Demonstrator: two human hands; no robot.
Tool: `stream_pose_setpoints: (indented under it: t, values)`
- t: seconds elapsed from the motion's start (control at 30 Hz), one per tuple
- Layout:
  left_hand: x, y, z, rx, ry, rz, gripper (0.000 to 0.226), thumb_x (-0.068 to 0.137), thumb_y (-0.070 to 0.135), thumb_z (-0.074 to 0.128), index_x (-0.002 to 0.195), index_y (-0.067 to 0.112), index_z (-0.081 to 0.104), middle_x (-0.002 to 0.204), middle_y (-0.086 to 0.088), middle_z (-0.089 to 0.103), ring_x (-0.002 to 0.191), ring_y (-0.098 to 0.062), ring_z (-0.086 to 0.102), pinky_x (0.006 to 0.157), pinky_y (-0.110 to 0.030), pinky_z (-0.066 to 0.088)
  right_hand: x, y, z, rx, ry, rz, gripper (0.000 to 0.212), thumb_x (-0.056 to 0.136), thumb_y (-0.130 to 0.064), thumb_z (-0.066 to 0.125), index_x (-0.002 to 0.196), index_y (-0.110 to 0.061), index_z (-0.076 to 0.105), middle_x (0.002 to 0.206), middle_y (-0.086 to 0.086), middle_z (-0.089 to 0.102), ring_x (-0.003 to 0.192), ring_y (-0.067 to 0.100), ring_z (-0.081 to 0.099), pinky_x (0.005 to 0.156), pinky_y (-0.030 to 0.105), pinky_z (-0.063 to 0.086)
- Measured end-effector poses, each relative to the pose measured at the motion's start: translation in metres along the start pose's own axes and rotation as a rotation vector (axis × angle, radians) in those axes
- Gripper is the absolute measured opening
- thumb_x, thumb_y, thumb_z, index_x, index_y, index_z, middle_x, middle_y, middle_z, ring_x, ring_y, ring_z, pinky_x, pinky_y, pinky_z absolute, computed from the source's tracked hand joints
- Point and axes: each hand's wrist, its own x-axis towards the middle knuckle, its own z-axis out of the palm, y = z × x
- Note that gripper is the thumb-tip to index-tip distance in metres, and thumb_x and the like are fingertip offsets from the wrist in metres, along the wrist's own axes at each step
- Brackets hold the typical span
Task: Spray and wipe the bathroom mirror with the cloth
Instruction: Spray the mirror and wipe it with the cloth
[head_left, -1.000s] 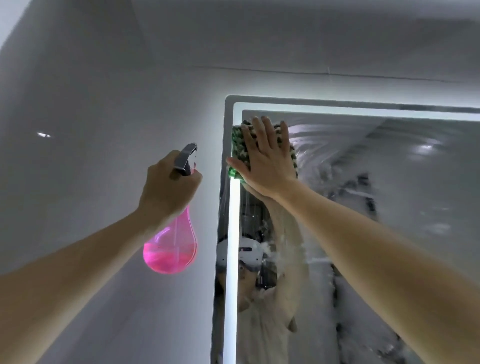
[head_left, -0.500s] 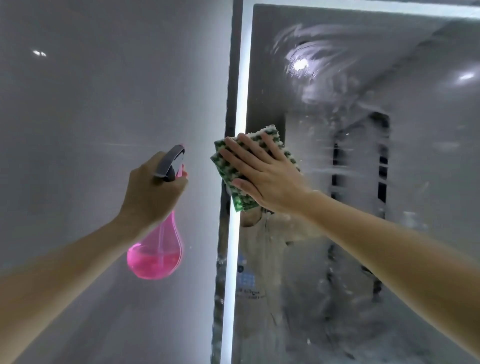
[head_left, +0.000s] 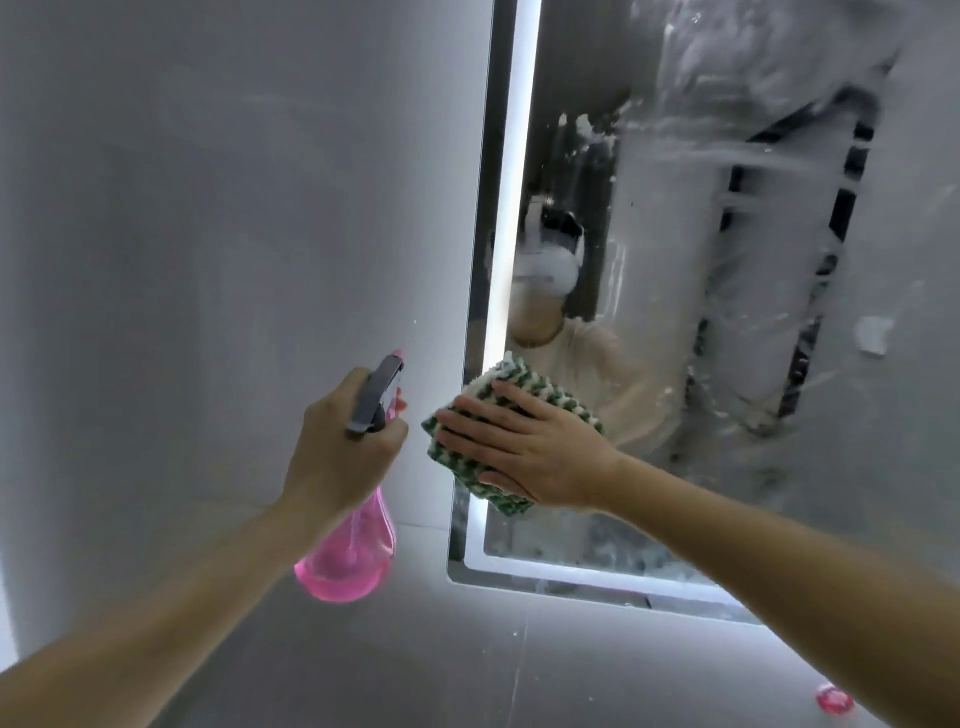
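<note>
Cloth: one green-and-white checked cloth (head_left: 511, 441), folded thick, flat against the mirror near its lower left corner; its middle is covered by the hand.
Right hand: the right hand (head_left: 530, 453) lies on the cloth with straight, spread fingers, palm pressing it to the glass.
Left hand: the left hand (head_left: 340, 447) is curled round the neck of the spray bottle; its fingers are on the far side and cannot be seen.
Spray bottle: one spray bottle (head_left: 350, 553), pink and see-through with a grey trigger head, held just left of the mirror's edge, apart from the cloth.
Mirror: one mirror (head_left: 727, 260) with a lit strip down its left side and along the bottom; its top and right side are cut off by the view.
Glass: streaked and foggy with wet smears, thickest toward the top; the reflections behind them are hard to make out.
Hidden: a small pink thing (head_left: 835, 698) at the lower right is blurred; what it is cannot be told.
Room: a plain grey wall (head_left: 208, 234) spreads left of the mirror and below it.
</note>
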Motion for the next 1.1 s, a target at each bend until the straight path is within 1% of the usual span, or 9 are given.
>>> stream_pose_setpoints:
  t: [0.17, 0.23, 0.3, 0.5, 0.57, 0.7, 0.8, 0.9, 1.1]
  values:
    - [-0.025, -0.005, 0.011, -0.002, 0.036, -0.024, 0.02, 0.079, -0.012, 0.057, 0.076, 0.005, 0.048, 0.052, 0.009, 0.04, 0.043, -0.008, 0.036, 0.042, -0.008, 0.037, -0.014, -0.037, 0.011, 0.032, -0.012, 0.007, 0.048, 0.103, -0.033, 0.022, 0.145, -0.013, 0.033, 0.151, 0.003, 0.033, 0.142, 0.02, 0.023, 0.119, 0.042, 0.009]
    - [-0.033, -0.008, 0.014, -0.006, 0.044, -0.045, 0.027, 0.078, -0.013, 0.057, 0.07, 0.01, 0.045, 0.051, 0.007, 0.039, 0.043, -0.01, 0.034, 0.042, -0.009, 0.037, -0.018, -0.048, 0.013, 0.043, 0.004, 0.025, 0.048, 0.103, -0.033, 0.021, 0.145, -0.013, 0.035, 0.151, 0.003, 0.034, 0.142, 0.02, 0.025, 0.118, 0.042, 0.012]
    - [-0.043, -0.01, 0.017, -0.015, 0.038, -0.067, 0.037, 0.078, -0.012, 0.056, 0.065, 0.018, 0.04, 0.051, 0.006, 0.038, 0.044, -0.011, 0.033, 0.042, -0.009, 0.036, -0.022, -0.058, 0.016, 0.048, 0.008, 0.036, 0.049, 0.103, -0.034, 0.021, 0.145, -0.013, 0.035, 0.151, 0.003, 0.033, 0.142, 0.02, 0.025, 0.118, 0.042, 0.013]
    - [-0.074, -0.024, 0.029, -0.013, 0.001, -0.147, 0.038, 0.077, -0.01, 0.056, 0.066, 0.023, 0.04, 0.058, 0.009, 0.046, 0.048, -0.009, 0.038, 0.044, -0.011, 0.036, -0.033, -0.089, 0.025, 0.039, 0.009, 0.06, 0.052, 0.102, -0.037, 0.03, 0.147, -0.012, 0.029, 0.154, 0.004, 0.028, 0.143, 0.021, 0.021, 0.119, 0.041, 0.01]
    - [-0.085, -0.029, 0.031, -0.015, -0.012, -0.18, 0.032, 0.078, -0.009, 0.056, 0.069, 0.019, 0.045, 0.058, 0.007, 0.047, 0.048, -0.009, 0.038, 0.045, -0.01, 0.037, -0.036, -0.1, 0.029, 0.038, -0.002, 0.05, 0.051, 0.102, -0.036, 0.029, 0.147, -0.013, 0.029, 0.153, 0.004, 0.029, 0.143, 0.021, 0.021, 0.119, 0.041, 0.009]
    - [-0.099, -0.038, 0.032, 0.018, -0.041, -0.172, 0.013, 0.08, -0.01, 0.056, 0.085, 0.001, 0.057, 0.053, 0.003, 0.04, 0.044, -0.011, 0.033, 0.042, -0.009, 0.034, -0.04, -0.113, 0.036, 0.046, -0.018, 0.026, 0.049, 0.102, -0.034, 0.026, 0.146, -0.012, 0.032, 0.152, 0.004, 0.032, 0.142, 0.02, 0.023, 0.119, 0.041, 0.007]
    - [-0.1, -0.043, 0.031, 0.036, -0.093, -0.157, 0.009, 0.082, -0.01, 0.056, 0.087, -0.003, 0.057, 0.052, 0.002, 0.04, 0.043, -0.011, 0.03, 0.039, -0.011, 0.032, -0.04, -0.102, 0.035, 0.043, -0.009, -0.037, 0.049, 0.102, -0.032, 0.026, 0.146, -0.013, 0.032, 0.152, 0.004, 0.031, 0.142, 0.02, 0.023, 0.119, 0.041, 0.006]
    - [-0.087, -0.038, 0.028, 0.024, -0.068, -0.155, 0.009, 0.082, -0.008, 0.056, 0.09, -0.003, 0.057, 0.053, 0.001, 0.04, 0.045, -0.011, 0.031, 0.041, -0.011, 0.033, -0.033, -0.077, 0.029, 0.005, -0.004, -0.104, 0.05, 0.101, -0.032, 0.029, 0.148, -0.014, 0.029, 0.153, 0.004, 0.029, 0.143, 0.021, 0.021, 0.119, 0.043, 0.004]
    - [-0.044, -0.013, 0.015, -0.049, -0.007, -0.14, 0.007, 0.086, -0.004, 0.055, 0.092, -0.005, 0.055, 0.053, 0.001, 0.036, 0.047, -0.013, 0.031, 0.042, -0.011, 0.033, 0.002, 0.005, 0.003, -0.066, 0.046, 0.006, 0.052, 0.1, -0.04, 0.029, 0.147, -0.017, 0.031, 0.153, 0.005, 0.028, 0.142, 0.022, 0.022, 0.118, 0.045, 0.006]
